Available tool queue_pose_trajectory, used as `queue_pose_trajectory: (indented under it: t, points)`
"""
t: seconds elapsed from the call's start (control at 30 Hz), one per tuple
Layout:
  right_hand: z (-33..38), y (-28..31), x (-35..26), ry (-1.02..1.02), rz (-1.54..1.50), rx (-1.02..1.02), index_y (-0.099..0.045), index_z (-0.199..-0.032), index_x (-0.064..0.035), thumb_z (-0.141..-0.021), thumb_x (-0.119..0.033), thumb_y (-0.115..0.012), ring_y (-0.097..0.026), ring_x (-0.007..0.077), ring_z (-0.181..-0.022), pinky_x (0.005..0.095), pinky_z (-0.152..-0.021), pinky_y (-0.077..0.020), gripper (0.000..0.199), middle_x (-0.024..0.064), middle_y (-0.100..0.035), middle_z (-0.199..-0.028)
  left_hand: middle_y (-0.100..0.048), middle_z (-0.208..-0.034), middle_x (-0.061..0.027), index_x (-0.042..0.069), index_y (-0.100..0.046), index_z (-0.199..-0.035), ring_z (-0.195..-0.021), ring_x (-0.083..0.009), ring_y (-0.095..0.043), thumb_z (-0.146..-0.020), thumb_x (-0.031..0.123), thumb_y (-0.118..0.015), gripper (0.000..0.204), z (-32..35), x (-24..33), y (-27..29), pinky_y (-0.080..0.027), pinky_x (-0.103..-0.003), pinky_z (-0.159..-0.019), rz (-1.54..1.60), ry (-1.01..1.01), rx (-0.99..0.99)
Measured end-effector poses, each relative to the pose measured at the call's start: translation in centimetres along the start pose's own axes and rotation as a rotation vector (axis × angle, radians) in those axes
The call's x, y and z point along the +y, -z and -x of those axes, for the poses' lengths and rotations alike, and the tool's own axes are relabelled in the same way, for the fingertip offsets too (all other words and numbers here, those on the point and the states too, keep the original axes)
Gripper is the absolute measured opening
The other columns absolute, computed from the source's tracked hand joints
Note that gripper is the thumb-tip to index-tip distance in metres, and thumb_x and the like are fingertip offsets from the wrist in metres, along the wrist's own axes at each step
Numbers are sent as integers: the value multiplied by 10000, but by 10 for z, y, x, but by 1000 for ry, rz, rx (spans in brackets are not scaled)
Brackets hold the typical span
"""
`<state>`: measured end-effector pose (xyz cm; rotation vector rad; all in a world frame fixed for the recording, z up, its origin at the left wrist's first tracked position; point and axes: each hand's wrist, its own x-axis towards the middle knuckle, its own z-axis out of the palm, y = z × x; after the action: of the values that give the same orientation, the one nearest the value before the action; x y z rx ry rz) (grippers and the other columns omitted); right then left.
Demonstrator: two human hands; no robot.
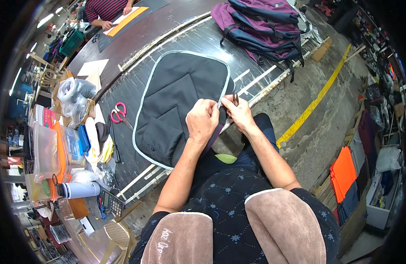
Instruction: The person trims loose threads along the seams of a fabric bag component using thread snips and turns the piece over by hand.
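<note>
A black fabric panel [167, 94] with stitched angled seams and a pale grey bound edge lies across the dark table in front of me. My left hand [203, 121] is closed, its fingers pinching the panel's right edge. Close beside it, my right hand [239, 113] grips a pair of dark thread snips [235, 97], points upward, while its thumb and forefinger touch the same pale binding. The two hands' fingertips nearly meet there. A dark purple strip [215, 134] hangs below the panel near my left wrist.
Pink-handled scissors [119, 113] lie left of the panel. Purple and navy backpacks [264, 28] are piled at the table's far right. A calculator [111, 203], a white bottle [82, 189] and plastic boxes [46, 149] crowd the left. Across the table, a person in stripes [107, 11] handles orange material.
</note>
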<state>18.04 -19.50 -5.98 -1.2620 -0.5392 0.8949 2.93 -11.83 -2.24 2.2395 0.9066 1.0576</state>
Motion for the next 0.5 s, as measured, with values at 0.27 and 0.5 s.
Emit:
queue_pose_trajectory:
  t: [0.27, 0.5]
  points:
    - [4, 4, 2, 187, 261, -9, -707, -1255, 8, -1094, -224, -790, -673, 116, -874, 295, -783, -540, 294, 47, -743, -1031, -754, -973, 50, 3, -773, -1117, -792, 7, -605, -1134, 149, -752, 149, 12, -19, -11, -478, -198, -687, 917, 552, -111]
    - [40, 6, -48, 472, 772, -25, -717, -1295, -49, -970, -151, -847, -783, 278, -949, 408, -820, -614, 365, 133, -770, -1094, -760, -961, 40, -1, -778, -1135, -784, 4, -616, -1119, 107, -761, 110, 16, -15, -11, -485, -189, -706, 929, 519, -66]
